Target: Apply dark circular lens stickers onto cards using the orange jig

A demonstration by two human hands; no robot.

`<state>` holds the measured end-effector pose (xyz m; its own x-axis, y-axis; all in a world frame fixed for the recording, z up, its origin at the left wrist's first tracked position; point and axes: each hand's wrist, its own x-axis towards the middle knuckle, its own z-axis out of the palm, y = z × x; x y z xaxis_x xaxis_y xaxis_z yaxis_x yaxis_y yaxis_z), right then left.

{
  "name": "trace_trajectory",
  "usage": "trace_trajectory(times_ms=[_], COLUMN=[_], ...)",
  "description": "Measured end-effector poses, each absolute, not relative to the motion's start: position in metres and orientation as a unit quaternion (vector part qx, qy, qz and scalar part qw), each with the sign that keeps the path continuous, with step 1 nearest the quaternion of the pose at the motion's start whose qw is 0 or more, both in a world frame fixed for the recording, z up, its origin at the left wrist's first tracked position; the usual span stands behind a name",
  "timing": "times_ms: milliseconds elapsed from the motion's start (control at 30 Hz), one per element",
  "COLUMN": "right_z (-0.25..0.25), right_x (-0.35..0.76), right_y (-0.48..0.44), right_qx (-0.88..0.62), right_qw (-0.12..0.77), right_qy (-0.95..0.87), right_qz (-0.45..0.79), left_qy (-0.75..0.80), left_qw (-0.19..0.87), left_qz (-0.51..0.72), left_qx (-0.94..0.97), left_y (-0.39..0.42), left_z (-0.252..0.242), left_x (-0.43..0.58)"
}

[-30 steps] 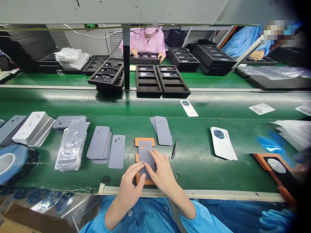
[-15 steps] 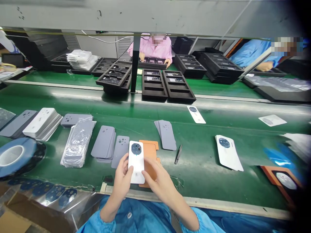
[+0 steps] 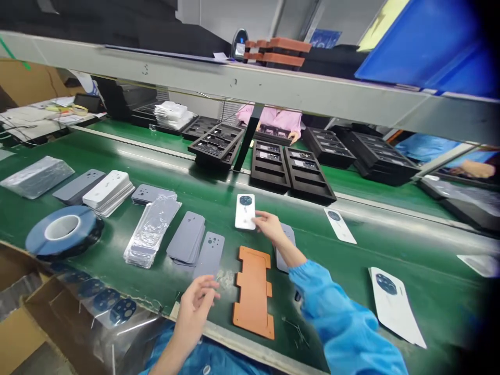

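Observation:
My right hand [image 3: 269, 226] reaches out over the green bench and pinches the lower right edge of a white phone back cover [image 3: 245, 216] with a dark round camera area. Whether the cover touches the bench I cannot tell. Near the front edge my left hand [image 3: 197, 302] is open, fingers loosely curled and apart, holding nothing. Between my hands and body lies an orange fixture plate [image 3: 253, 297] with notched sides. Just beyond my left hand is a grey phone-shaped sheet [image 3: 211, 252]. Another grey stack [image 3: 287, 250] is partly hidden by my right forearm.
Left are grey sheets [image 3: 186, 237], plastic-wrapped pieces [image 3: 152, 232], a white cover stack [image 3: 108, 190] and a blue tape roll [image 3: 64, 229]. White covers [image 3: 394, 302] lie at right. Black trays [image 3: 269, 166] stand beyond, below a shelf beam [image 3: 234, 83]; co-workers sit behind.
My right hand has carried the white back cover forward, away from my body. My left hand has let go of it. The orange plate is now uncovered, and the view has tilted and shifted.

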<state>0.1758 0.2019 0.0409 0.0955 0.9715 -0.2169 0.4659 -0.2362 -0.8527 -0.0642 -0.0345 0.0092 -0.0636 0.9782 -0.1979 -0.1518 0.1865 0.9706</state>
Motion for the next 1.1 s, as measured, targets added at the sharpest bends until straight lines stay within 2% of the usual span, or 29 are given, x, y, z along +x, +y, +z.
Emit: trace_trajectory(times_ms=[100,200,367,500,600,667,767,900,1100], right_z=[0.046,0.046,0.040,0.034,0.032,0.034,0.041,0.053,0.050], right_x=[0.180,0.183,0.190,0.186,0.164,0.141,0.099,0.047,-0.016], right_y=[0.250,0.271,0.281,0.275,0.253,0.227,0.172,0.095,0.031], right_qx=[-0.712,-0.738,-0.774,-0.771,-0.734,-0.684,-0.600,-0.465,-0.323], right_qw=[0.290,0.265,0.207,0.175,0.172,0.176,0.178,0.166,0.136], right_qy=[-0.531,-0.537,-0.551,-0.580,-0.628,-0.677,-0.733,-0.792,-0.758], right_qz=[0.357,0.310,0.236,0.196,0.193,0.207,0.266,0.359,0.550], left_qy=[0.553,0.582,0.606,0.649,0.747,0.817,0.847,0.763,0.703], left_qw=[0.546,0.484,0.302,0.151,0.034,0.043,0.133,0.278,0.287], left_qz=[0.488,0.512,0.563,0.633,0.588,0.499,0.442,0.533,0.610], left_qx=[0.397,0.407,0.474,0.395,0.308,0.285,0.264,0.236,0.226], left_y=[-0.061,-0.088,-0.127,-0.144,-0.141,-0.135,-0.125,-0.118,-0.111], left_z=[0.011,0.015,0.029,0.043,0.050,0.050,0.042,0.027,0.030], left_x=[-0.072,-0.078,-0.113,-0.163,-0.202,-0.221,-0.233,-0.223,-0.209])
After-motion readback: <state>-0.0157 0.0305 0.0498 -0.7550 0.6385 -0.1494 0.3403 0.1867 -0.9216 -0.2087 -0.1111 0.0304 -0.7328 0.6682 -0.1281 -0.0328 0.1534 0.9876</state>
